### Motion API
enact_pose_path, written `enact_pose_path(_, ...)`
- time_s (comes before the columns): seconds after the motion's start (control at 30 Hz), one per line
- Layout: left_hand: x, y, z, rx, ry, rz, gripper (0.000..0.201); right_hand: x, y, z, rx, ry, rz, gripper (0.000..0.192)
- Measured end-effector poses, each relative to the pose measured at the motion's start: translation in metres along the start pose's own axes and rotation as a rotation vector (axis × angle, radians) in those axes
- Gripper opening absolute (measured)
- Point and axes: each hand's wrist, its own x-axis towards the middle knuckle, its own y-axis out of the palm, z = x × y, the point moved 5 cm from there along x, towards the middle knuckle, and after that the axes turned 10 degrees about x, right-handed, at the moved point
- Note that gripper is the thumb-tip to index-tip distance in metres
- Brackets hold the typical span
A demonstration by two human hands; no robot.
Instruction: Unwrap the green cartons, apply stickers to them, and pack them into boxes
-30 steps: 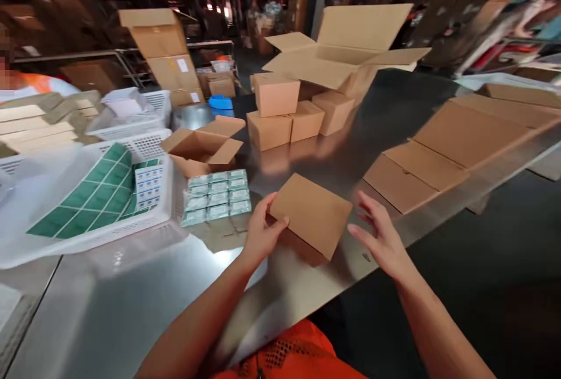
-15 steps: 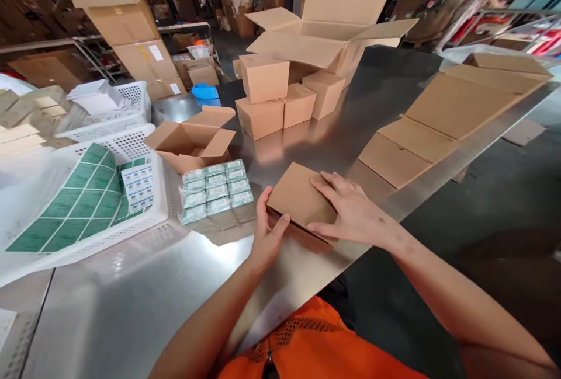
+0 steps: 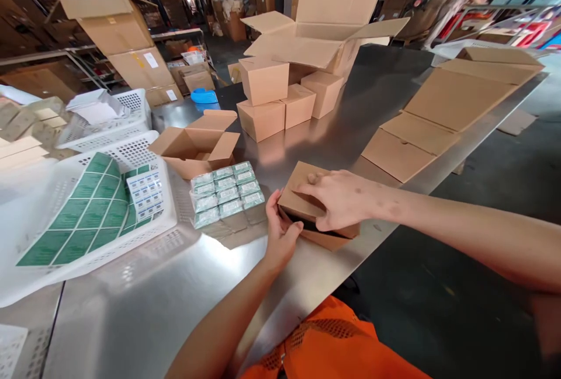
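Observation:
A small brown cardboard box (image 3: pixel 294 195) sits near the table's front edge, its lid slightly raised so a dark gap shows along the front. My left hand (image 3: pixel 283 230) grips its left front corner, thumb on the front wall and fingers around the side. Across the lid lies my right hand (image 3: pixel 344 198), fingers bent, with the thumb side at the lid's front edge by the gap. Part of the lid is hidden under it. To the left, several green-and-white wrapped packs (image 3: pixel 228 195) stand in rows beside an open small carton (image 3: pixel 184 166).
A white basket (image 3: pixel 169 215) with green label sheets (image 3: pixel 87 209) stands left. Closed small boxes (image 3: pixel 265 82) are grouped in front of a large open carton (image 3: pixel 342 2). Flattened cardboard (image 3: pixel 401 154) lies along the right edge of the metal table (image 3: pixel 127 315).
My right hand has gone from lying spread on the lid to bent fingers at its front edge. The front gap has widened. My left hand still holds the corner; the view has shifted slightly.

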Motion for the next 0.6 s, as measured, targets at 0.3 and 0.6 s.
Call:
enact_pose_path(0.3,-0.006,0.0,-0.012,0.136,-0.029,0.013,0.072,-0.028,-0.088,-0.052,-0.173,0.261,-0.443,0.048)
enact_pose_path(0.6,-0.038,-0.001,-0.03,0.419,-0.087,0.019,0.069,0.002,-0.019,-0.125,0.066,0.35,-0.557,0.029)
